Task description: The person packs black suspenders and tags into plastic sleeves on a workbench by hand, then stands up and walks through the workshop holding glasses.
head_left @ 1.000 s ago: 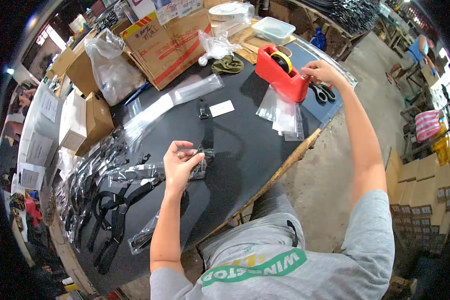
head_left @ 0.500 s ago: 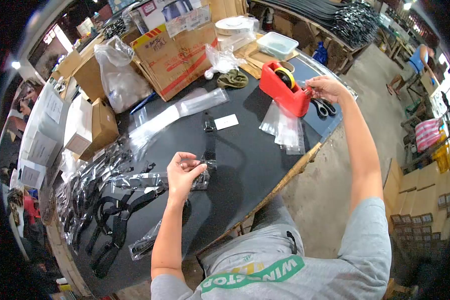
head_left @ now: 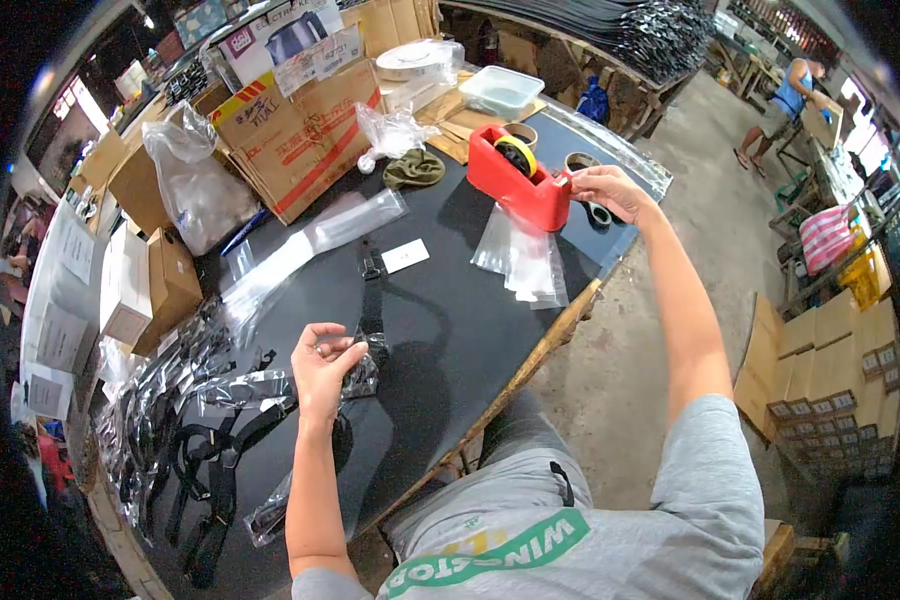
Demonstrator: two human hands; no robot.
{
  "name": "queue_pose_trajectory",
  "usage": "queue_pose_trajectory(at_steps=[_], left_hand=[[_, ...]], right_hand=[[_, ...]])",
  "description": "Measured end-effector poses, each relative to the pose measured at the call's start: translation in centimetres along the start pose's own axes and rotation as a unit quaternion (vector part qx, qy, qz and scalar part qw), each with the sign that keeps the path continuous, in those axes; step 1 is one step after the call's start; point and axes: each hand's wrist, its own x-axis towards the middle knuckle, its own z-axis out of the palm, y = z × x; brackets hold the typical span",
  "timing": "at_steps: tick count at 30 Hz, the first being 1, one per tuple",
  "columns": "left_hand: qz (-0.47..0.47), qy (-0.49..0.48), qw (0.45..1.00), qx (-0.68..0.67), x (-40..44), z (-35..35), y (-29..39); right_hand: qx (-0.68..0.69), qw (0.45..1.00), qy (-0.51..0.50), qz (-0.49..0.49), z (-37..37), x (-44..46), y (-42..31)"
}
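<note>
My left hand (head_left: 325, 372) pinches a clear plastic bag (head_left: 362, 378) between thumb and fingers. A black strap with a buckle (head_left: 372, 262) runs up the dark table from beside it. At the front end of the red tape dispenser (head_left: 515, 182), my right hand (head_left: 612, 190) is closed, thumb and fingertips together at the cutting edge. The tape between them is barely visible. Scissors (head_left: 598, 216) lie partly hidden below that hand. Flat clear bags (head_left: 522, 258) rest beside the dispenser, and a small white card (head_left: 405, 256) lies near the buckle.
Bagged black straps (head_left: 170, 400) and loose black straps (head_left: 215, 470) cover the left side. Long clear sleeves (head_left: 310, 245), a cardboard box (head_left: 300, 135) and a plastic tub (head_left: 502, 90) stand farther back. A person (head_left: 795, 105) is at the far right.
The view has shifted, moving the table leftward in the picture. My right hand has dipped slightly at the dispenser's end, showing a tape roll behind it. My left hand still holds the bag.
</note>
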Motion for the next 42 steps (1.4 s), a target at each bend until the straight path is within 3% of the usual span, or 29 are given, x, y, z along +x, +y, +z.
queue_pose_trajectory(at_steps=[6,9,12,14,20,26,29,30,32,36,38,42], left_hand=[[-0.005,-0.005,1.000,-0.018,0.2,-0.3,-0.5],[-0.001,-0.001,1.000,-0.024,0.2,-0.4,-0.6],[0.005,0.000,1.000,-0.021,0.2,-0.3,-0.7],[0.015,-0.002,1.000,-0.024,0.4,-0.5,-1.3],[0.019,0.001,0.999,-0.027,0.1,-0.2,-1.0],[0.018,0.007,1.000,-0.016,0.0,-0.6,-1.0],[0.011,0.002,1.000,-0.019,0.3,-0.9,-1.4],[0.012,0.005,1.000,-0.016,0.1,-0.8,-1.1],[0.017,-0.001,0.999,-0.027,0.3,-0.8,-1.4],[0.015,-0.001,0.999,-0.028,0.5,-0.7,-1.7],[0.018,-0.003,0.999,-0.027,0.5,-0.7,-1.6],[0.024,0.004,0.999,-0.031,0.5,-0.7,-1.9]], right_hand=[[0.037,0.998,0.044,0.010,1.4,-1.1,0.5],[0.081,0.994,0.038,0.064,1.8,-1.4,0.7],[0.160,0.981,0.026,0.110,2.3,-1.4,1.4],[0.259,0.959,-0.043,0.104,2.2,-1.0,2.5],[0.284,0.950,0.014,0.128,2.9,-1.3,2.8],[0.220,0.957,0.041,0.184,2.5,-0.7,4.7],[0.155,0.985,0.045,0.055,4.2,-2.3,5.5],[0.153,0.986,0.032,0.061,5.6,-3.1,5.1],[-0.085,0.991,0.074,-0.078,9.4,-5.0,4.6],[-0.292,0.929,-0.026,-0.227,17.7,-8.3,3.1],[-0.285,0.917,-0.102,-0.259,21.7,-9.4,2.8],[-0.170,0.949,-0.206,-0.167,27.4,-9.7,2.3]])
